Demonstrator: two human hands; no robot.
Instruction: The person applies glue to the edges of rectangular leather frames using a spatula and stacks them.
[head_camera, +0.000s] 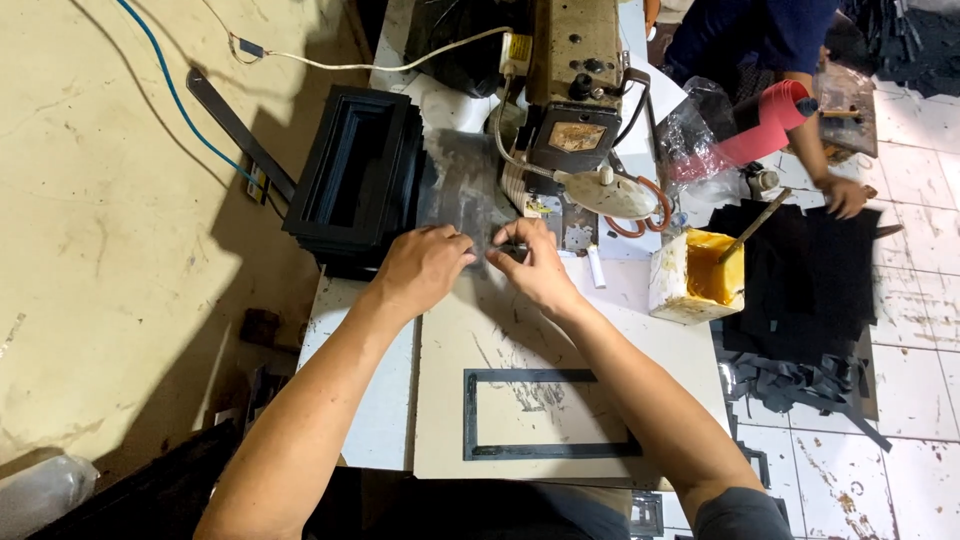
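Centrally, on the pale work table (440, 410), both hands meet just in front of the sewing machine (572, 95). Left hand (422, 268) is curled, fingers pinched on a small dark piece (492, 243) whose shape is too small to make out. Right hand (535, 265) is also curled, thumb and forefinger closed on the same piece from the right; the two hands nearly touch. The piece looks black, thin and flat, held low over the table edge of a clear plastic sheet (462, 185) lying at the machine's foot.

Near the person, a flat black rectangular frame (548, 412) lies on the table, open in the middle, with dark scuff marks inside it.

Left of the hands, a stack of black frames (355, 165) sits squared up, hollow centre showing.

Right of the hands, a worn square tin (692, 272) holds yellow glue, with a stick (757, 222) leaning out of it.

Far right, on the tiled floor, another person's hand (845, 195) rests on black sheet material (805, 270), beside a red roll (765, 122).
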